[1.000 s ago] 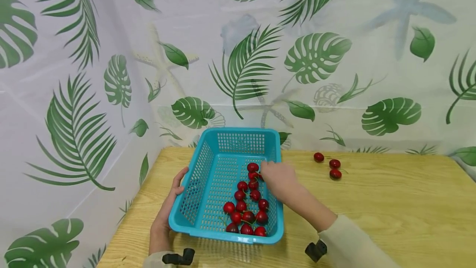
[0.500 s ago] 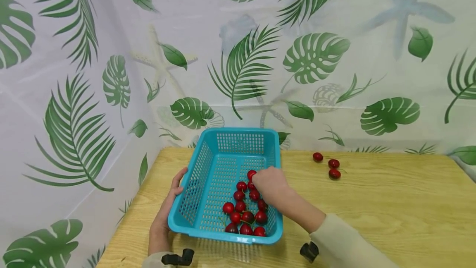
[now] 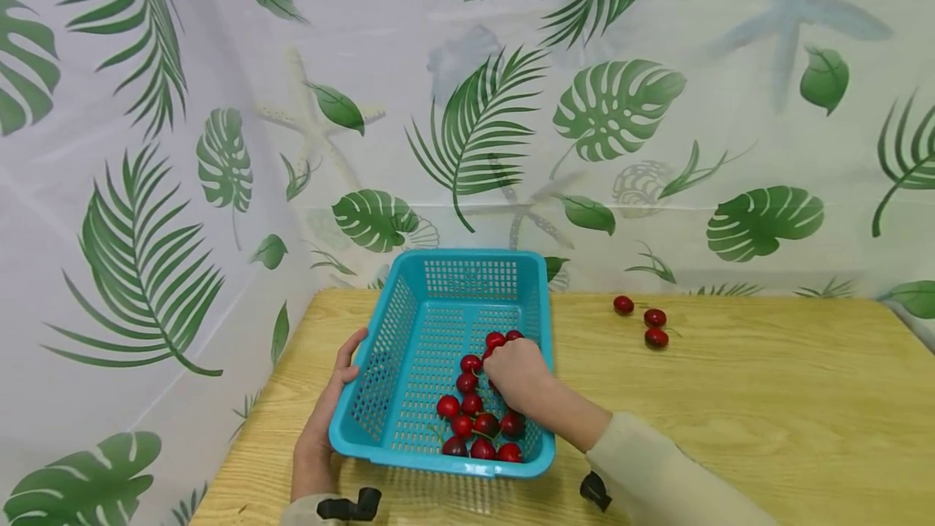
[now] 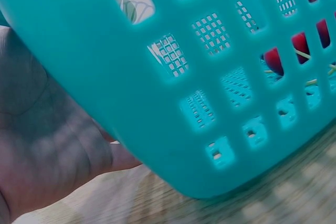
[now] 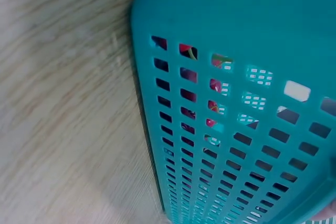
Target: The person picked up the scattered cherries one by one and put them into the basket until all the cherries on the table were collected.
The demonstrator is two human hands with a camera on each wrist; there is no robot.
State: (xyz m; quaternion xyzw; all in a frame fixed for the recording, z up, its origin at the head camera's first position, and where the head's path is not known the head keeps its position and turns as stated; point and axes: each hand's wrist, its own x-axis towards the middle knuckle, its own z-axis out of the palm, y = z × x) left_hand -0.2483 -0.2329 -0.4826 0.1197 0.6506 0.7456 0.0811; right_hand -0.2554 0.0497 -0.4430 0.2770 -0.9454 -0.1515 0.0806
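A blue plastic basket [image 3: 349, 441] with perforated walls stands on the table, several dark-red cherries [image 3: 462, 426] gathered along its right and near side. My left hand [image 3: 321, 420] rests against the basket's left wall, fingers relaxed at the rim; in the left wrist view the palm of this hand [image 4: 47, 135] lies beside the wall. Reaching over the right rim, my right hand [image 3: 520, 376] is down inside among the cherries. Its fingers are curled at a cherry [image 3: 488, 354] that shows partly at their tips; the rest is hidden under the hand. Another cherry [image 3: 514, 335] lies just behind the knuckles.
A few loose cherries [image 3: 655, 337] lie on the wooden table [image 3: 738, 404] to the right of the basket, near its back edge. A leaf-printed white cloth [image 3: 475, 15] hangs behind and to the left. The right wrist view shows the basket's outer side wall [image 5: 231, 30].
My right hand has moved left and toward me inside the basket. A cherry now shows behind it, and the rearmost cherries sit slightly differently. The left hand has stayed in place.
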